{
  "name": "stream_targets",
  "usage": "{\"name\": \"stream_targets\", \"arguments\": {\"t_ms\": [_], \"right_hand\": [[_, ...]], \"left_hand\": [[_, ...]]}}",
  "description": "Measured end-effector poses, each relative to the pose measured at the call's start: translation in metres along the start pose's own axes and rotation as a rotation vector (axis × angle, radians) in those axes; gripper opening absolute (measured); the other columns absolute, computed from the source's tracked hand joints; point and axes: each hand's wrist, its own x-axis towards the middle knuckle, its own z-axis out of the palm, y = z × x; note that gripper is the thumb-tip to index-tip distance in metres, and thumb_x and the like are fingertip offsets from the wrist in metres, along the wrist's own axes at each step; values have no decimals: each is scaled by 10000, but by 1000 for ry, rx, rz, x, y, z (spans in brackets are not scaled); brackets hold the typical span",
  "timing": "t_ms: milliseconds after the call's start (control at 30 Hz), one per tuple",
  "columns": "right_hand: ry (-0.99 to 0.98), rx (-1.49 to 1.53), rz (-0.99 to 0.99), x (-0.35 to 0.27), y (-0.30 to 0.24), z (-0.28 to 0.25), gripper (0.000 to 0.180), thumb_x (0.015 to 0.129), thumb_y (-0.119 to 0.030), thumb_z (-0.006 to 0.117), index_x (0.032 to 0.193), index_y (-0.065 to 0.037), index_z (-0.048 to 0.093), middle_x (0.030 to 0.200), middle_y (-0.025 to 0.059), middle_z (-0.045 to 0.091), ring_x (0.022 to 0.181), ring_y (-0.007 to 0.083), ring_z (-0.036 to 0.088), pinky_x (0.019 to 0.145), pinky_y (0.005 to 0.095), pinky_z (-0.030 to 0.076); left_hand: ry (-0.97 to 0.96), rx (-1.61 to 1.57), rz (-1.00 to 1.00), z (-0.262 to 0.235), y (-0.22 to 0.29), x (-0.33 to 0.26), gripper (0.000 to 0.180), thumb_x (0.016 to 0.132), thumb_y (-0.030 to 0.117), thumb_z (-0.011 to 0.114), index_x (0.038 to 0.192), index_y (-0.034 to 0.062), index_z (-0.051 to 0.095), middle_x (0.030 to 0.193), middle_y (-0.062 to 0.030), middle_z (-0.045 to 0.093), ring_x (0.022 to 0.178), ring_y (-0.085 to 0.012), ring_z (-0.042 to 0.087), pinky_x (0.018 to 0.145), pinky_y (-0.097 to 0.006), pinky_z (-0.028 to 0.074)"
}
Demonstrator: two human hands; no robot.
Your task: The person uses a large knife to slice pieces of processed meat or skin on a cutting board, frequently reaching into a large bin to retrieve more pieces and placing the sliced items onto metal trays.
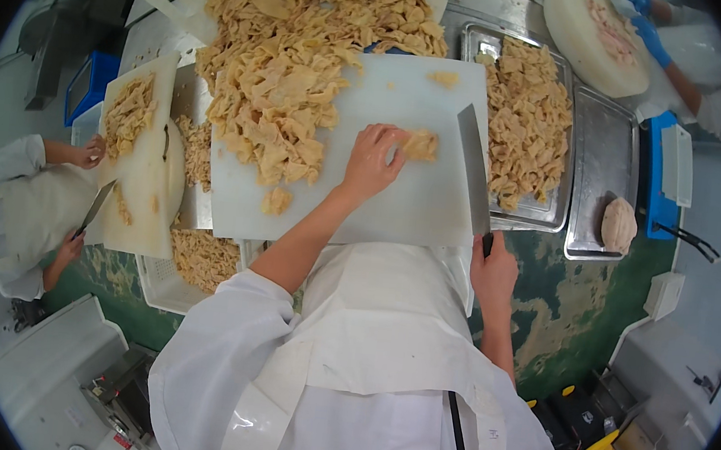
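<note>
A pale yellow piece of food (421, 145) lies on a white cutting board (414, 204), pinned under the fingertips of the left hand (373, 160), which presses down on it with fingers spread and curled. Just to the right of that piece stands the broad blade of a cleaver (473, 166), its edge down on the board; the right hand (493, 268) is clenched around its dark handle near the board's lower right corner. To the left of the left hand and beyond it, a large heap of the same yellow pieces (294, 54) spills over the board's far left part. Beyond the right hand, a metal tray (550, 210) holds a pile of cut pieces (526, 124), and a second, shallower tray (602, 153) further right holds one pale lump (618, 225). Far to the left, another person in white (20, 201) cuts on a separate board (144, 178) with a knife (95, 206). At the far upper right, blue-gloved hands (652, 34) work at a round white board (591, 35)
</note>
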Motion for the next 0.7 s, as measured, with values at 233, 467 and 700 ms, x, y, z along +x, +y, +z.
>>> {"name": "stream_targets", "arguments": {"t_ms": [233, 467, 700], "right_hand": [[-23, 70, -154, -9, -37, -2, 223, 955, -233, 561, 868, -44, 483, 592, 185, 592, 585, 426, 605, 533, 514, 460], [-107, -123, -221, -10, -36, 23, 218, 959, -236, 544, 886, -41, 480, 594, 182, 602, 570, 404, 615, 532, 501, 480], [-131, -153, -220, -6, -40, 24, 212, 957, -220, 534, 904, -23, 474, 611, 197, 612, 585, 413, 622, 556, 521, 486]], "left_hand": [[-122, 38, 29, 3, -14, -2, 165, 798, 107, 712, 940, 55, 644, 976, -63, 610, 919, -261, 573, 800, -383, 450], [-20, 99, 148, 8, -22, 3, 154, 773, 88, 722, 901, 70, 638, 950, -58, 609, 897, -265, 568, 755, -392, 443], [-14, 206, 188, 10, -14, 8, 153, 750, 81, 718, 876, 78, 631, 932, -53, 607, 877, -264, 557, 761, -390, 448]]}}
